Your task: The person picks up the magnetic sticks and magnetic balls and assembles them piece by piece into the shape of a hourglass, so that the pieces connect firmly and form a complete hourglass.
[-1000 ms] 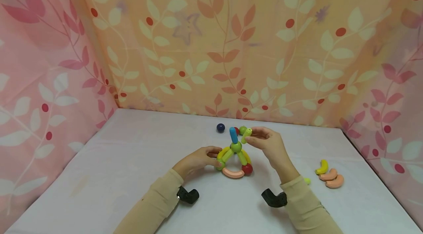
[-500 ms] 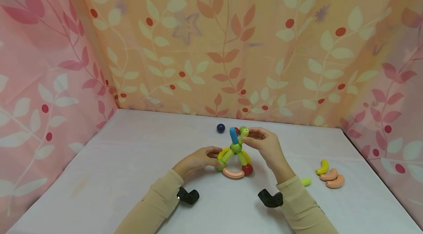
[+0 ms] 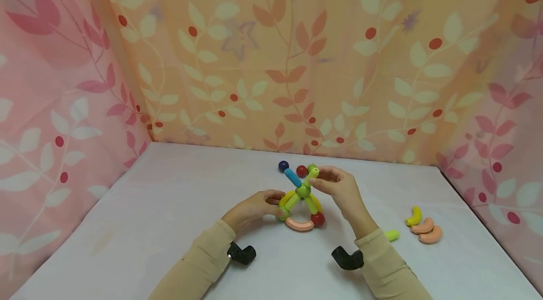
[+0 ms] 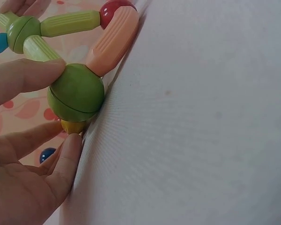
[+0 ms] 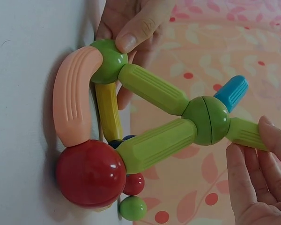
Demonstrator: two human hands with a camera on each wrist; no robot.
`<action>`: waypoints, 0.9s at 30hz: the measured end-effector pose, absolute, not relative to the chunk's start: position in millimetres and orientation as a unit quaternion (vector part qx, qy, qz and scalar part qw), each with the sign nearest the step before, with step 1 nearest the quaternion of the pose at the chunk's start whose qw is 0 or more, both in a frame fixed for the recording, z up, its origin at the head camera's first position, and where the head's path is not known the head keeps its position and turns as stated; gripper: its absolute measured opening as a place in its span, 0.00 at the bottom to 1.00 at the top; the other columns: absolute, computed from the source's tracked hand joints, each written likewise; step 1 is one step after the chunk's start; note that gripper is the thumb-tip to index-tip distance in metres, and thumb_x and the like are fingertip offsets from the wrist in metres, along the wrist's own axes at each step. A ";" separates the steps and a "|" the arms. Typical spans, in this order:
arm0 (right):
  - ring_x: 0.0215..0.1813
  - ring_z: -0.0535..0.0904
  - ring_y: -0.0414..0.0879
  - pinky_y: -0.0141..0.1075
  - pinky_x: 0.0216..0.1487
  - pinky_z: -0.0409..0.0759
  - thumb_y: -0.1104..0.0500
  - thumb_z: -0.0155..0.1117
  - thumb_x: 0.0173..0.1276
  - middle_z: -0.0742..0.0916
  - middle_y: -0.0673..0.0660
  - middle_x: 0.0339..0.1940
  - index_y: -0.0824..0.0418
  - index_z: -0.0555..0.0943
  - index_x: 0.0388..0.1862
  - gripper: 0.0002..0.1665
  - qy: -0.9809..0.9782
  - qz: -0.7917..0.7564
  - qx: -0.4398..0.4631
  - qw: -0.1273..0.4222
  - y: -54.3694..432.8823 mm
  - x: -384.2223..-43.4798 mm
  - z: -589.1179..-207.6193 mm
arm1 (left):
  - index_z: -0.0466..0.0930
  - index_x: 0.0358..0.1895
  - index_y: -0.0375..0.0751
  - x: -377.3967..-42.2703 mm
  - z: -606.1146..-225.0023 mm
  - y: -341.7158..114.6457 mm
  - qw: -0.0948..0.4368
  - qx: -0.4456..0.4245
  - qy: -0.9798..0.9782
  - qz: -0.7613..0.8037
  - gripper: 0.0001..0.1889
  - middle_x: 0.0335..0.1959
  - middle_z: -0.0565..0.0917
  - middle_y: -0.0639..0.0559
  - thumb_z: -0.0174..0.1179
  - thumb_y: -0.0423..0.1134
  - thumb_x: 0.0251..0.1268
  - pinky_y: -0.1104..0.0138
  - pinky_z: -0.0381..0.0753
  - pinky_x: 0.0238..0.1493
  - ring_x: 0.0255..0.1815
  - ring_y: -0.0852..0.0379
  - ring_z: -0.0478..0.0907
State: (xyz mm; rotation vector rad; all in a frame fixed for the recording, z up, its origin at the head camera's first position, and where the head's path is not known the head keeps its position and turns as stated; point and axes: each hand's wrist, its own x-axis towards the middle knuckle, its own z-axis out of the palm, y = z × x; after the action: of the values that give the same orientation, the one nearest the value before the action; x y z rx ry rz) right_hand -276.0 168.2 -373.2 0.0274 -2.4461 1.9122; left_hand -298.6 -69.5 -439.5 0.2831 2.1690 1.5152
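Observation:
A magnetic ball-and-stick frame stands on the table, topped by a green ball (image 3: 303,190). My left hand (image 3: 256,206) grips the lower left green ball (image 4: 77,91), thumb on one side and fingers on the other. Between thumb and fingers of my right hand (image 3: 339,188) is a light green stick (image 5: 246,132), its end against the top ball. A blue stick (image 3: 292,177) rises from that ball, leaning left. Below, a salmon curved stick (image 5: 70,98) joins the lower left ball to a red ball (image 5: 91,173). Yellow curved sticks (image 5: 108,110) are partly hidden behind.
Behind the frame lie a dark blue ball (image 3: 283,166), a red ball (image 3: 301,171) and a green ball (image 5: 133,208). A yellow curved piece (image 3: 414,215) and salmon curved pieces (image 3: 430,234) lie at right. A light green stick (image 3: 392,235) is beside the right sleeve.
My right hand has moved left, bringing the light green stick against the top ball. The blue stick has swung from nearly upright to leaning left. My left hand has kept its hold.

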 end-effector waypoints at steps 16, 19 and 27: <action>0.57 0.82 0.48 0.48 0.66 0.78 0.50 0.72 0.64 0.87 0.58 0.55 0.62 0.82 0.59 0.27 -0.823 0.566 0.038 -0.038 176.7 -280.1 -379.3 | 0.79 0.58 0.39 -291.3 -413.1 -46.3 0.065 0.111 0.726 0.676 0.19 0.55 0.84 0.44 0.64 0.42 0.67 0.58 0.80 0.64 0.56 0.54 0.81; 0.57 0.82 0.47 0.48 0.66 0.78 0.50 0.72 0.64 0.88 0.57 0.55 0.61 0.82 0.58 0.27 -0.824 0.565 0.039 -0.039 177.6 -280.9 -380.0 | 0.81 0.55 0.38 -291.3 -412.1 -39.3 0.051 0.114 0.725 0.677 0.18 0.52 0.86 0.44 0.65 0.44 0.67 0.58 0.79 0.64 0.53 0.55 0.82; 0.60 0.81 0.48 0.50 0.66 0.77 0.50 0.71 0.65 0.87 0.57 0.57 0.60 0.82 0.60 0.27 -0.822 0.566 0.038 -0.046 175.6 -279.4 -380.8 | 0.83 0.54 0.43 -292.9 -406.9 -31.8 0.049 0.101 0.732 0.672 0.18 0.51 0.86 0.49 0.66 0.48 0.65 0.56 0.78 0.65 0.54 0.56 0.81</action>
State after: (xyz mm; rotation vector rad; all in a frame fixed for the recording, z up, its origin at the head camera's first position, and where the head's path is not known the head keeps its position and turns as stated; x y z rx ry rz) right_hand -279.4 175.6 -380.8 0.1238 -2.6607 1.8332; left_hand -292.9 -31.8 -406.9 0.3080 2.2315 2.0469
